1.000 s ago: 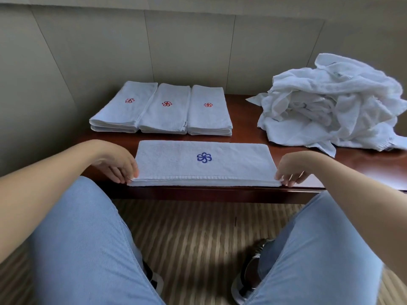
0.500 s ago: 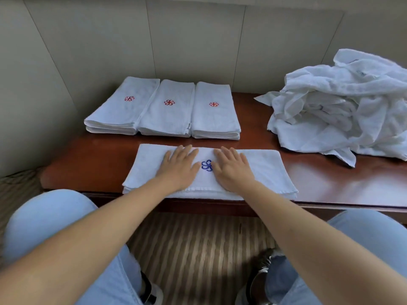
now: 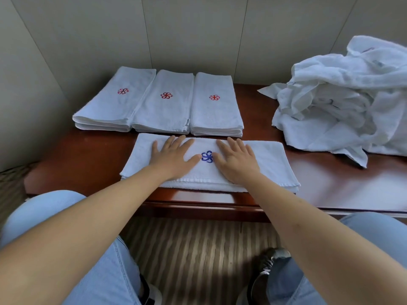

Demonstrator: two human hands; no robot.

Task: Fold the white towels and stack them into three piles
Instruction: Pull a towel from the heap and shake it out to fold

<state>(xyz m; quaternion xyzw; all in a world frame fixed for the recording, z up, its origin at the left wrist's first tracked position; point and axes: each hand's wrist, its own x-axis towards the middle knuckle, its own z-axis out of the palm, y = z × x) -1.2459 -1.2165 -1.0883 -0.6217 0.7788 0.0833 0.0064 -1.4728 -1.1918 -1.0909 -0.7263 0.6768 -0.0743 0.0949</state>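
Roughly, progress: you are early to midway, judging by what lies folded against what is still loose.
Left pile (image 3: 114,100): folded towels, red emblem up, at the tabletop's (image 3: 83,159) back left; more than one layer shows at its near end.
Middle pile (image 3: 164,102): touching the left one, same fold.
Right pile (image 3: 214,104): touching the middle one; all three sit along the back edge.
Left hand (image 3: 170,156): fingers straight and spread, pressing flat on the towel (image 3: 268,161), holding nothing.
Towel in work: a long folded strip with a blue emblem (image 3: 207,156), lying along the front edge.
Right hand (image 3: 237,160): also flat, fingers straight, pressing just right of the emblem.
Heap (image 3: 343,100): unfolded towels at the back right; count unclear.
Left to do: you likely need further folds on this strip, then the heap.
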